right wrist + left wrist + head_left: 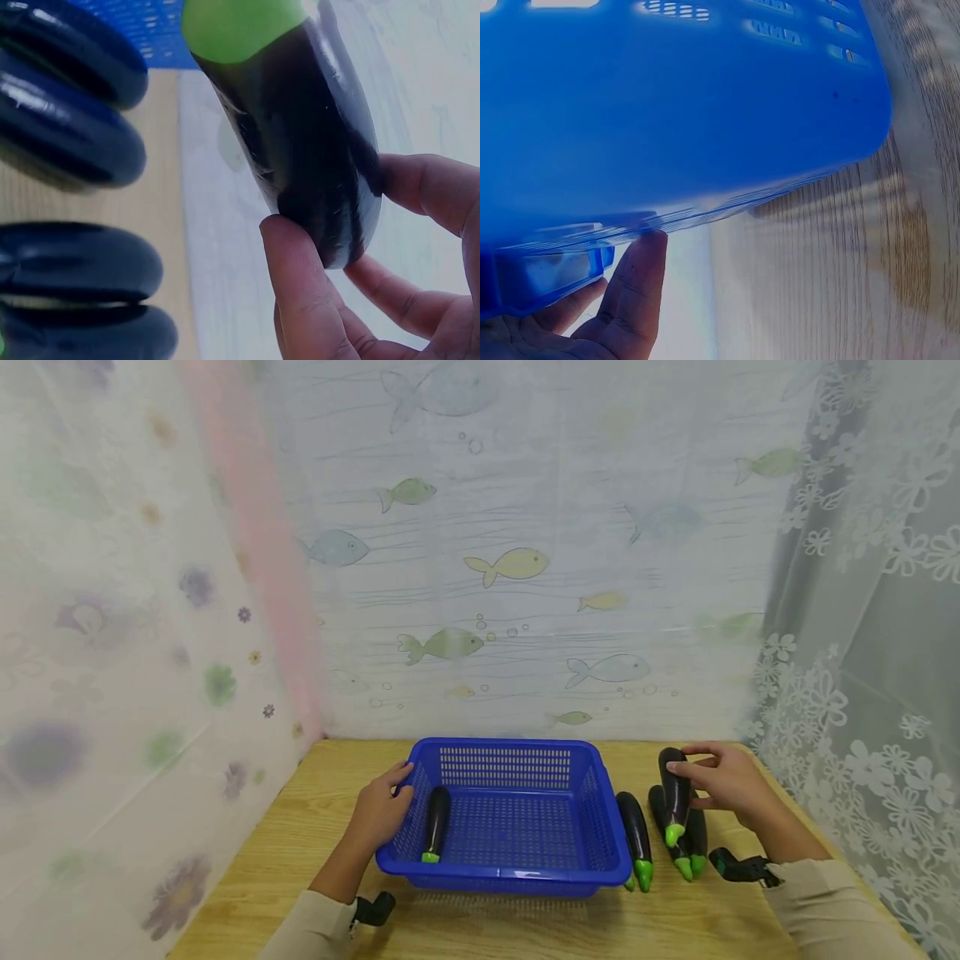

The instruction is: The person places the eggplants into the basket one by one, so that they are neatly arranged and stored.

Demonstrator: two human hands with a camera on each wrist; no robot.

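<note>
My right hand point(729, 783) grips a dark purple eggplant point(676, 793) between thumb and fingers, its bright green cap pointing toward me. In the right wrist view the fingers hold this eggplant point(300, 135) near its rounded end, above the others. Below it in the head view lie two more eggplants point(698, 837), side by side on the table. My left hand point(378, 807) holds the left rim of a blue plastic basket point(502, 873), thumb against the side wall in the left wrist view. One eggplant point(437, 820) lies inside, along the basket's left side.
Against the basket's right side lie two eggplants point(636, 835), one mostly hidden. Everything stands on a light wooden table point(300, 860). A fish-patterned curtain point(525, 610) hangs behind the table, with a flowered curtain point(112, 652) on the left and a lace one point(892, 693) on the right.
</note>
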